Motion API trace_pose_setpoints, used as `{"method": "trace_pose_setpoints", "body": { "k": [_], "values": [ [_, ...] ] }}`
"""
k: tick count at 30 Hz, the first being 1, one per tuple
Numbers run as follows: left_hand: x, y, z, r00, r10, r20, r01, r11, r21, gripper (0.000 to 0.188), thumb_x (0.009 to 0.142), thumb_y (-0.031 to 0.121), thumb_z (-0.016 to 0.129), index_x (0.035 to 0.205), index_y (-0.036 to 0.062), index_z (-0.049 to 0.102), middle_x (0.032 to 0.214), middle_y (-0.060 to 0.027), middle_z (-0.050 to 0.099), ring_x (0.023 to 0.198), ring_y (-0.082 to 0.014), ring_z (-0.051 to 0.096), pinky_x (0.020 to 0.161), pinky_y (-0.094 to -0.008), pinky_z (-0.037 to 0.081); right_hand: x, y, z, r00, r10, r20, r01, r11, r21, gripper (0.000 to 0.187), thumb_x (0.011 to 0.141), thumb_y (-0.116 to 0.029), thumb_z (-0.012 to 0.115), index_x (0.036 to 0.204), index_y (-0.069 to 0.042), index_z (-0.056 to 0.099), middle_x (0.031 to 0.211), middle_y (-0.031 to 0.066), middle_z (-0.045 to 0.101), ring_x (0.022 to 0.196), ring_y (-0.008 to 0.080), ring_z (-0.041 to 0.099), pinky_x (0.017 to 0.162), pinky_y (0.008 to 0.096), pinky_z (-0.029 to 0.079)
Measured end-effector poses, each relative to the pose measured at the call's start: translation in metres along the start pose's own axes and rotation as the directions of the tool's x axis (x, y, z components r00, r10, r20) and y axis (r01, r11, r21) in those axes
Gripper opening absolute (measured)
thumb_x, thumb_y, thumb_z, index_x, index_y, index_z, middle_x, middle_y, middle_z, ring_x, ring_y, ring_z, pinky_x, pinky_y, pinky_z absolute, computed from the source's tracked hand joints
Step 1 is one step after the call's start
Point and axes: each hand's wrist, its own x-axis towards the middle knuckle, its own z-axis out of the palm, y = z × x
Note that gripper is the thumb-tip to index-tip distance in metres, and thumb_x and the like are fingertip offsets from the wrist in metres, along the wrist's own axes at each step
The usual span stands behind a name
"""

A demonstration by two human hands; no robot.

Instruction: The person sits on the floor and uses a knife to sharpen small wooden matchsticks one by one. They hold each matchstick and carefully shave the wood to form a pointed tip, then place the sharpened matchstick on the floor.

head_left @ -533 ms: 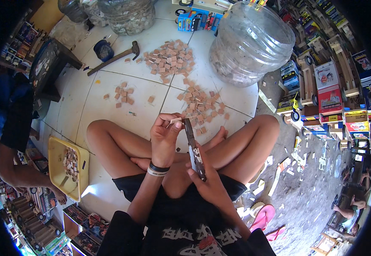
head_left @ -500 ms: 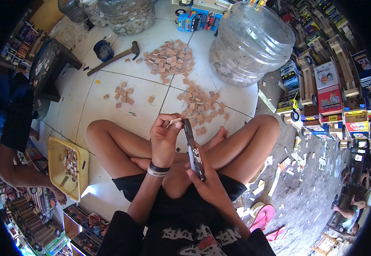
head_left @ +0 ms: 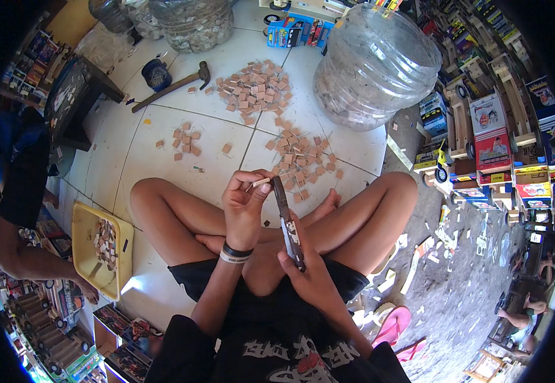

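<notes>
My left hand (head_left: 244, 203) pinches a small tan wooden square (head_left: 262, 182) between thumb and fingertips, held up over my crossed legs. My right hand (head_left: 303, 258) is wrapped around the handles of dark pliers (head_left: 280, 195), whose jaws point away from me. The jaw end meets the edge of the square by my left fingertips; what lies between the jaws is too small to make out. On the tiles beyond my hands spreads a loose pile of similar wooden squares (head_left: 300, 153), some with thin pins sticking out.
Farther off lie a bigger pile of squares (head_left: 255, 89), a hammer (head_left: 175, 86) and a blue cup (head_left: 155, 75). A large clear plastic container (head_left: 376, 70) stands at right, beside stacked toy trucks (head_left: 491, 147). At left, another person's arm (head_left: 38, 262) reaches near a yellow tray (head_left: 126, 255).
The pliers' jaws have shifted slightly left, closer to my left fingertips. A thin pin that stuck out past the jaws no longer shows. Both hands keep their holds.
</notes>
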Motion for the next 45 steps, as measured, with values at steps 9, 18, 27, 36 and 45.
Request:
{"method": "trace_pose_setpoints", "body": {
  "k": [9,18,27,36,45],
  "values": [
    [0.002,0.005,-0.003,0.999,-0.030,0.010,0.030,0.999,0.020,0.011,0.101,0.001,0.068,0.110,0.0019,0.062,0.123,-0.0153,0.070,0.111,-0.0210,0.070,0.103,-0.0378,0.057,0.000,-0.005,-0.006,1.000,0.024,0.020,-0.025,0.999,0.045,0.071,0.107,-0.011,0.058,0.167,-0.001,0.022,0.159,0.0193,0.046,0.124,0.0214,0.055,0.106,0.0338,0.043],
    [-0.004,-0.003,0.003,0.998,0.028,-0.047,-0.030,0.999,-0.034,0.012,0.101,0.000,0.067,0.112,0.0022,0.061,0.124,-0.0137,0.070,0.112,-0.0194,0.069,0.104,-0.0358,0.056,-0.003,-0.008,-0.005,0.996,0.086,0.033,-0.088,0.994,0.064,0.071,0.106,-0.011,0.058,0.167,-0.002,0.022,0.157,0.0218,0.048,0.121,0.0261,0.060,0.104,0.0360,0.046],
    [-0.004,-0.004,0.000,0.998,0.028,-0.057,-0.032,0.997,-0.068,0.013,0.101,0.001,0.068,0.112,0.0037,0.061,0.123,-0.0123,0.070,0.111,-0.0170,0.068,0.102,-0.0324,0.055,-0.001,-0.004,-0.002,0.998,0.051,0.046,-0.053,0.997,0.053,0.072,0.106,-0.010,0.059,0.167,0.000,0.020,0.155,0.0148,0.047,0.112,0.0147,0.054,0.102,0.0297,0.045],
    [-0.007,0.006,0.014,0.975,0.145,-0.166,-0.129,0.986,0.102,0.021,0.100,0.000,0.068,0.122,-0.0021,0.070,0.123,-0.0179,0.074,0.115,-0.0228,0.071,0.100,-0.0332,0.058,0.004,-0.004,-0.001,0.998,0.048,0.048,-0.049,0.999,0.005,0.074,0.101,-0.002,0.058,0.166,-0.001,0.023,0.155,0.0236,0.048,0.122,0.0321,0.061,0.101,0.0406,0.049],
    [-0.004,0.025,0.039,0.939,0.337,-0.070,-0.244,0.794,0.556,0.023,0.094,-0.013,0.069,0.115,-0.0063,0.076,0.111,-0.0172,0.079,0.100,-0.0174,0.075,0.090,-0.0275,0.060,0.004,-0.002,-0.003,0.984,0.012,-0.179,-0.108,0.838,-0.535,0.094,0.080,0.013,0.057,0.166,-0.013,0.030,0.111,0.0284,0.057,0.102,0.0483,0.061,0.089,0.0541,0.050]
  ]
}}
